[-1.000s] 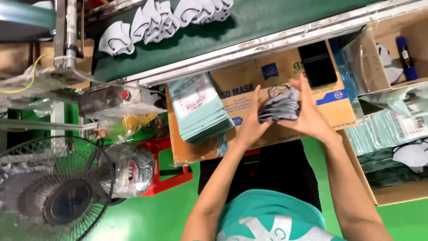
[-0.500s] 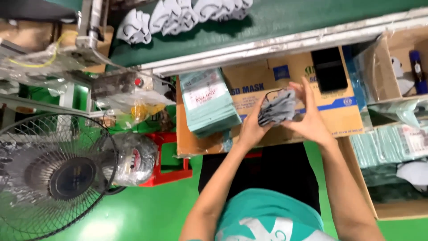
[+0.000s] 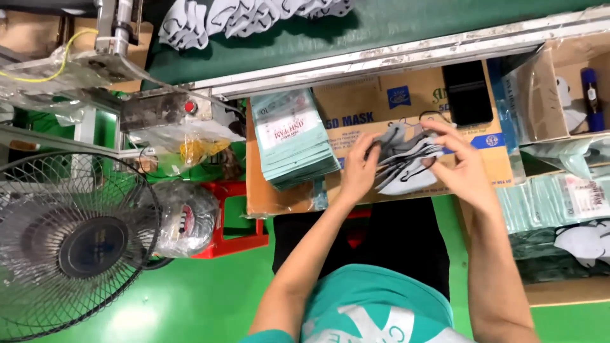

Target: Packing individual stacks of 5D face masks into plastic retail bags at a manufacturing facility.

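Observation:
My left hand [image 3: 359,166] and my right hand [image 3: 459,162] hold a small stack of grey face masks [image 3: 404,164] between them, above a flattened brown cardboard box [image 3: 406,108] on my lap. The masks are fanned out a little, black ear loops showing. My left hand grips the stack's left edge, my right hand its right side with fingers spread over the top. A pile of pale green printed pouches [image 3: 292,136] lies on the cardboard just left of my left hand. More grey masks [image 3: 241,16] lie on the dark green conveyor belt [image 3: 356,32] beyond.
A black phone [image 3: 467,93] rests on the cardboard. Boxes at the right hold more pouches [image 3: 559,197], masks [image 3: 584,244] and a blue marker [image 3: 591,95]. At the left stand a wire fan [image 3: 70,244], a red stool [image 3: 238,219] and a sealing machine [image 3: 165,108].
The mask stack, held upright and tight before, has been lowered onto the cardboard and fanned out. The view has shifted slightly left.

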